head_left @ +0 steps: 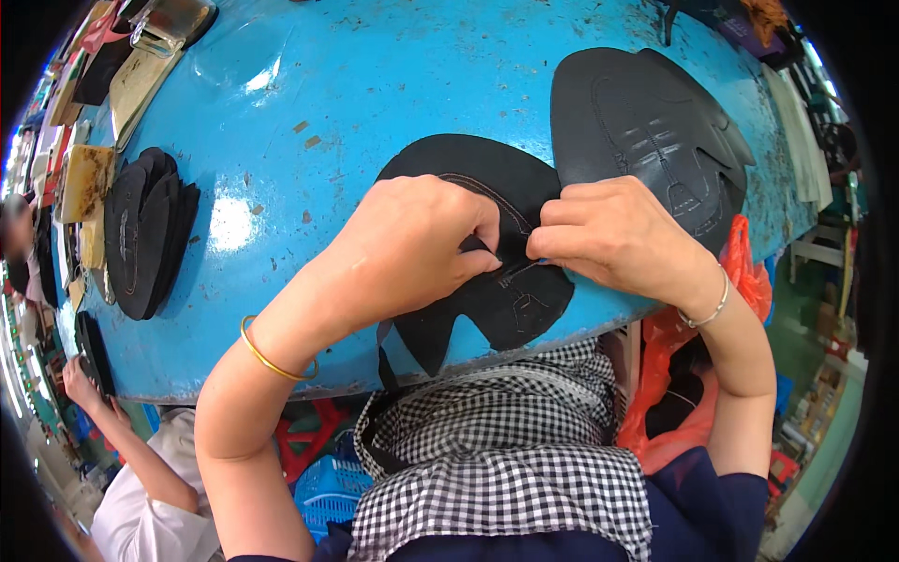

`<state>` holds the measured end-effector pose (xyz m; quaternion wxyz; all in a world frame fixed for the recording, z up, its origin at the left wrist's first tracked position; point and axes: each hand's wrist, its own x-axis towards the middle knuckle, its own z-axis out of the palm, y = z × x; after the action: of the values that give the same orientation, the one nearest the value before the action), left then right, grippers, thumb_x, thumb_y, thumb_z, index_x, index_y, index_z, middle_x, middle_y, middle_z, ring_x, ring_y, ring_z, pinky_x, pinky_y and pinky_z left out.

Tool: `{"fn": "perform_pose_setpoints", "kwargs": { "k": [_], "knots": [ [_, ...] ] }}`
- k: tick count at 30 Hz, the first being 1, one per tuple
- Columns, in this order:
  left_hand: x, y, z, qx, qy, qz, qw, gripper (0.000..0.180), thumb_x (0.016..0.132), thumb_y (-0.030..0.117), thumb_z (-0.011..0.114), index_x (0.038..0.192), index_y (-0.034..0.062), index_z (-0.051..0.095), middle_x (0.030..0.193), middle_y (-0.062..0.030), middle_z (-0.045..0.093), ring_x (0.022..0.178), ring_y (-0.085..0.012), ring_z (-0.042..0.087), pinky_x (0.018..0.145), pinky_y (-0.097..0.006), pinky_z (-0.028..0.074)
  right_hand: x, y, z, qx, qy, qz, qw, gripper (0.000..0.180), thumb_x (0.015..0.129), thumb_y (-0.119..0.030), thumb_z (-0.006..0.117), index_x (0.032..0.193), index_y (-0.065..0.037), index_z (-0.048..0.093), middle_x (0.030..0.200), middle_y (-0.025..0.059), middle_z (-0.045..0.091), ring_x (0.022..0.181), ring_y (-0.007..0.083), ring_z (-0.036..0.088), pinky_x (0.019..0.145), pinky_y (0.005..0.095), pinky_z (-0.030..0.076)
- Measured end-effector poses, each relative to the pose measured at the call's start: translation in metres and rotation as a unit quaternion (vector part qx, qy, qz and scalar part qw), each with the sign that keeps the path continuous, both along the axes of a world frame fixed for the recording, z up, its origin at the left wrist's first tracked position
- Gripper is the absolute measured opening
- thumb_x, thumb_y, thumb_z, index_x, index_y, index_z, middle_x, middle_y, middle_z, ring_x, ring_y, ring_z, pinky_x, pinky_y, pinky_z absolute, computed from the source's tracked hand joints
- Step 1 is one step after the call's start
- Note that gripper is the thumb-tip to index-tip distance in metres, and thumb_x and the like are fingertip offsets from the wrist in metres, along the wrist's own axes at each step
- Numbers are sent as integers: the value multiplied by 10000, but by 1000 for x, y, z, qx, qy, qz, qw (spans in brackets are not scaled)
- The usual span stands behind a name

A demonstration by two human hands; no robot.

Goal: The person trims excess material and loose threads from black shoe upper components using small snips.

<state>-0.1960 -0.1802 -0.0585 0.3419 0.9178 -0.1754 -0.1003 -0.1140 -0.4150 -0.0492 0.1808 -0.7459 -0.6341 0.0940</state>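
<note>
A flat black shoe-upper piece (510,300) with stitched lines lies at the near edge of the blue table (375,84). My left hand (407,248) rests on it and pinches its middle with thumb and forefinger. From the right, my right hand (613,229) pinches the same spot, fingertips nearly touching the left ones. A gold bangle circles my left wrist and a thin silver bracelet my right. A stack of similar black upper pieces (646,131) lies just beyond my right hand.
A fanned pile of black pieces (145,229) sits at the table's left, with tan items (84,178) beside it. An orange plastic bag (684,412) hangs under the right edge. Another person's hand (80,379) holds a black piece at lower left. A blue crate (328,492) stands below.
</note>
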Motion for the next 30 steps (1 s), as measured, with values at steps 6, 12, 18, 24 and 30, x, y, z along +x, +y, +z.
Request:
{"fn": "perform_pose_setpoints", "kwargs": {
  "k": [6,12,18,24,30],
  "knots": [
    [-1,16,6,36,-8,23,999,189,782,170,779,810,24,662,713,-150,645,678,-355,621,605,-419,468,16,3,-1,-28,77,34,996,174,818,-156,743,919,-120,605,760,27,590,744,246,632,607,380,513],
    [2,14,9,48,12,3,999,131,822,123,708,834,7,649,731,-176,635,716,-389,610,635,-445,463,8,22,-1,-27,5,-5,1000,155,838,-163,725,935,-126,610,753,52,597,707,267,640,603,380,506],
    [4,19,9,21,43,-12,999,137,850,115,683,871,-8,626,773,-202,639,768,-409,612,675,-458,468,18,23,5,-63,49,-71,994,293,921,-371,692,957,-89,615,767,91,653,731,316,657,638,420,505],
    [5,19,5,25,26,-27,999,133,883,114,656,927,-3,610,773,-200,627,779,-409,607,690,-458,466,14,38,-3,-32,71,-55,995,308,933,-371,677,900,-71,614,767,111,663,710,324,653,632,411,502],
    [6,25,5,-5,43,-7,999,141,910,118,631,964,-2,581,759,-201,601,728,-398,581,663,-447,452,7,20,0,-13,72,-125,990,298,902,-359,713,931,-79,613,803,92,674,735,309,663,616,410,495]
  ]
}}
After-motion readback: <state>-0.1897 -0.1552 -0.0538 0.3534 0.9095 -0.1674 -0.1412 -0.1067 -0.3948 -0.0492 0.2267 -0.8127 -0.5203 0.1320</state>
